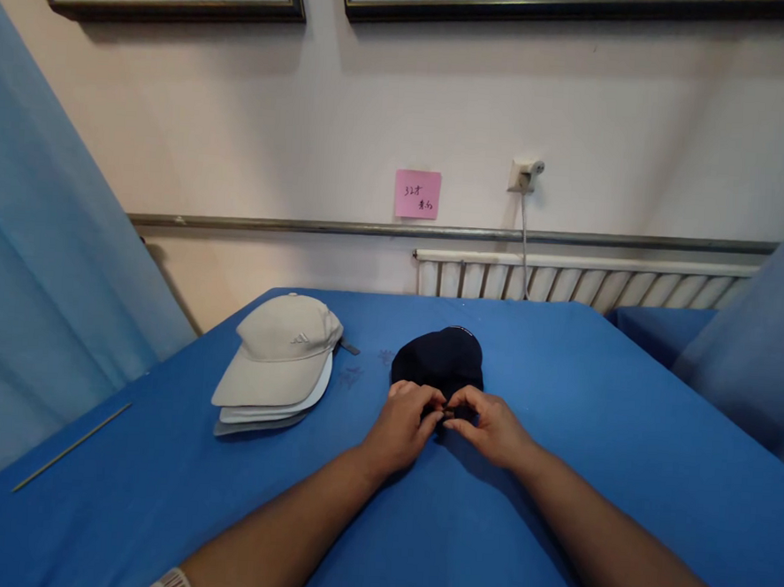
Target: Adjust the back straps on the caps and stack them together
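The left hand [401, 422] and the right hand [490, 423] meet at the near edge of a dark cap [438, 358] lying on the blue-covered table [516, 531], each with thumb and fingertips pinched together on a small dark strap [449, 413] at that edge; the exact grip is too small to make out. To the left, well apart from the dark cap, a stack of caps sits on the table, a beige cap [282, 349] on top with its brim toward the near side. Farther left lies a thin stick [72, 447], and a pink note [417, 194] is on the wall behind
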The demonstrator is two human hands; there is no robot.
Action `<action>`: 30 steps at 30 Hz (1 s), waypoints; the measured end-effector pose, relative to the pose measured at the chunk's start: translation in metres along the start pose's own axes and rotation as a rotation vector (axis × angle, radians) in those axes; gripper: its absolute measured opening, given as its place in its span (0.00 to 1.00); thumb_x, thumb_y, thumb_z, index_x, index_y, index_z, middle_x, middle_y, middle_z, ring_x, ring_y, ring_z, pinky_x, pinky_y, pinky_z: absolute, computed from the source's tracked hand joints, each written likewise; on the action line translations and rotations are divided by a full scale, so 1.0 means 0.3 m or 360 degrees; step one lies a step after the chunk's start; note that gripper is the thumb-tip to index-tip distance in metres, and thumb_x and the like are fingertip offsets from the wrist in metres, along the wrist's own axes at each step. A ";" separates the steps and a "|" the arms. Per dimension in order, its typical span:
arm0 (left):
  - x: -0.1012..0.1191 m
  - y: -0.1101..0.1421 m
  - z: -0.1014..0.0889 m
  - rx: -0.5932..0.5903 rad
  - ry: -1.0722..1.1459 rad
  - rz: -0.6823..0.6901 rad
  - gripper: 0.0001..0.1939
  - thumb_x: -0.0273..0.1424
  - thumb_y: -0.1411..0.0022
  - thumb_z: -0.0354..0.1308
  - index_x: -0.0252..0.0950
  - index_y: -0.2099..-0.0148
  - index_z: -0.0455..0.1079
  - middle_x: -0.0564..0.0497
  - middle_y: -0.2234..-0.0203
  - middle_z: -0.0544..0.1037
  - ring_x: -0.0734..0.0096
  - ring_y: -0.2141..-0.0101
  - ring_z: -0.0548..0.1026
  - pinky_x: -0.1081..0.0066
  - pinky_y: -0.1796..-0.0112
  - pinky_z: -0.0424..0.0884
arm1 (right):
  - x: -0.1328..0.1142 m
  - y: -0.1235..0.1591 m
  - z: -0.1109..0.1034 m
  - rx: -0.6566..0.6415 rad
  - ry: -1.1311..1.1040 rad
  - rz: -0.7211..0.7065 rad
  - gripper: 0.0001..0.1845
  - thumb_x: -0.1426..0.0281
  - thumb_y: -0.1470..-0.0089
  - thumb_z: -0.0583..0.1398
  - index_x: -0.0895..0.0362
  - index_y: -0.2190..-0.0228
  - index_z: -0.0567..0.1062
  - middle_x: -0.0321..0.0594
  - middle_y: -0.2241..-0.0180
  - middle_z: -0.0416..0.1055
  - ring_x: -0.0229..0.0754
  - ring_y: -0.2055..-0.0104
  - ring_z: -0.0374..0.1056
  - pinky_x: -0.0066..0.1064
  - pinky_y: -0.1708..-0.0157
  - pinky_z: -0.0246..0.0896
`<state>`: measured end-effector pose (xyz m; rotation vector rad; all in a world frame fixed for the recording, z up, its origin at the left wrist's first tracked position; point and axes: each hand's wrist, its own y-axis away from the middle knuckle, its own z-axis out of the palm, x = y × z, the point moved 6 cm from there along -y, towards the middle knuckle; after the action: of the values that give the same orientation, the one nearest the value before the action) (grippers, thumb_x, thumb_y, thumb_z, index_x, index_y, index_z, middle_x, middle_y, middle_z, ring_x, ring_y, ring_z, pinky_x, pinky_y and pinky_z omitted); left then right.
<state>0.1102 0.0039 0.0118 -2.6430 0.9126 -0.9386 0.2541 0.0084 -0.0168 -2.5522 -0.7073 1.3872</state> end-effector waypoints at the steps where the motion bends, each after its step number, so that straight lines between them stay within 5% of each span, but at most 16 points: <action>1: 0.007 0.001 -0.002 0.0000 -0.0014 0.0023 0.09 0.28 0.40 0.56 0.39 0.56 0.69 0.51 0.64 0.76 0.65 0.60 0.70 0.60 0.52 0.60 | 0.003 -0.001 0.000 0.0014 -0.0019 0.0010 0.07 0.67 0.48 0.62 0.53 0.64 0.72 0.37 0.66 0.75 0.40 0.65 0.70 0.32 0.65 0.64; 7: 0.044 -0.005 -0.005 0.0002 -0.0195 0.0135 0.11 0.34 0.42 0.60 0.38 0.56 0.69 0.51 0.65 0.75 0.64 0.62 0.68 0.59 0.52 0.58 | 0.041 -0.006 0.008 0.0116 -0.0142 0.0165 0.08 0.67 0.51 0.64 0.53 0.67 0.72 0.34 0.72 0.74 0.38 0.71 0.68 0.30 0.69 0.62; 12: 0.032 -0.010 0.006 0.0010 -0.0269 0.0157 0.09 0.34 0.40 0.60 0.38 0.58 0.70 0.51 0.65 0.76 0.63 0.60 0.69 0.58 0.50 0.56 | 0.077 -0.005 0.053 0.0009 -0.0642 0.0362 0.09 0.65 0.50 0.63 0.55 0.67 0.71 0.33 0.76 0.73 0.38 0.73 0.70 0.29 0.71 0.63; 16: 0.020 -0.008 0.007 0.0027 -0.0318 0.0169 0.06 0.33 0.38 0.56 0.39 0.58 0.71 0.51 0.66 0.77 0.63 0.61 0.69 0.58 0.51 0.56 | 0.074 -0.006 0.063 -0.0037 -0.0699 0.0361 0.11 0.62 0.48 0.62 0.55 0.66 0.72 0.34 0.76 0.73 0.38 0.73 0.70 0.30 0.70 0.63; 20: 0.018 -0.010 0.002 0.0029 -0.0347 0.0148 0.05 0.32 0.39 0.57 0.39 0.60 0.72 0.51 0.67 0.77 0.64 0.62 0.70 0.59 0.52 0.57 | 0.096 -0.017 0.029 0.0195 -0.0637 0.0444 0.15 0.57 0.44 0.57 0.56 0.72 0.71 0.35 0.79 0.72 0.37 0.76 0.68 0.29 0.73 0.61; 26: -0.026 -0.023 -0.024 0.0154 -0.0271 -0.0045 0.05 0.34 0.41 0.60 0.39 0.62 0.73 0.53 0.68 0.78 0.65 0.63 0.72 0.59 0.54 0.59 | 0.167 -0.002 0.000 0.0573 -0.1140 0.0992 0.16 0.59 0.43 0.57 0.57 0.77 0.69 0.38 0.80 0.72 0.35 0.82 0.66 0.26 0.81 0.57; 30: -0.073 -0.030 -0.041 0.0287 -0.0117 -0.0208 0.05 0.33 0.42 0.61 0.39 0.62 0.73 0.53 0.69 0.78 0.66 0.65 0.73 0.61 0.55 0.62 | 0.129 0.036 0.074 0.0247 -0.1539 0.1330 0.06 0.70 0.46 0.59 0.60 0.71 0.72 0.45 0.73 0.76 0.37 0.77 0.71 0.26 0.78 0.62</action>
<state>0.0937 0.0247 0.0137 -2.5880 0.6145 -0.8996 0.2573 0.0151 -0.0621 -1.9663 0.5007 2.8170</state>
